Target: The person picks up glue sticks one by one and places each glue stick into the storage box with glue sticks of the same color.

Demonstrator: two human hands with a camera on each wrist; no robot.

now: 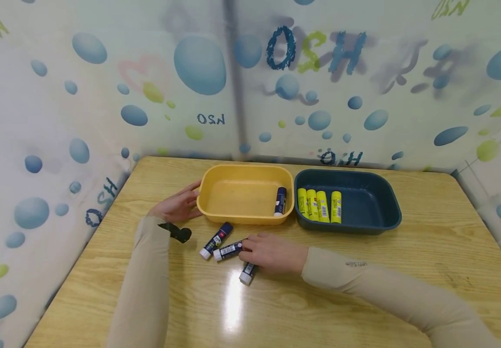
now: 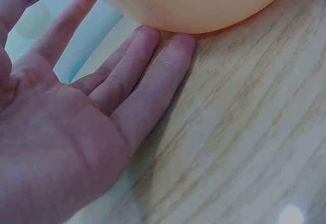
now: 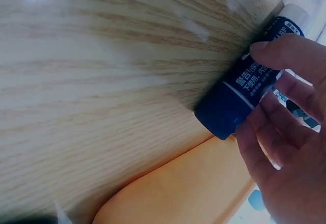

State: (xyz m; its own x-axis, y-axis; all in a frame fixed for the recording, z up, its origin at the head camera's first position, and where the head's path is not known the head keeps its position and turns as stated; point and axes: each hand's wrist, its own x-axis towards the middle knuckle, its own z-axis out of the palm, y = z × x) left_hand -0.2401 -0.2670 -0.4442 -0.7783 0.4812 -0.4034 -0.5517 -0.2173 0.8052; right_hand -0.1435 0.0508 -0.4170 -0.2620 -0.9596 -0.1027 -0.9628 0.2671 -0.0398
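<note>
- Nearest to the head camera are two beige sleeves point(image 1: 146, 285): the left forearm goes almost straight forward, while the right one comes slantwise from the lower right corner.
- Same view: the left hand point(image 1: 178, 203) is beside the left end of the yellow tray point(image 1: 246, 220). The right hand point(image 1: 274, 253) is back upward over a dark blue tube point(image 1: 248, 274), which lies on the worktop point(image 1: 441, 241) in front of this tray; only its white end shows. A second tube point(image 1: 216, 240) and a third tube point(image 1: 228, 251) lie to its left.
- Left wrist view: the fingers are nearly straight and spread, with tips that seem to touch the outer wall of the tray; they grip nothing.
- Right wrist view: thumb and bent fingers pinch the dark blue tube around its labelled middle, cap end towards the tray.
- I judge this tube light, stiff and not fragile, but its smooth round body may roll or slip. Its middle is a good place to hold, thumb opposite the fingers, with the wrist low.
</note>
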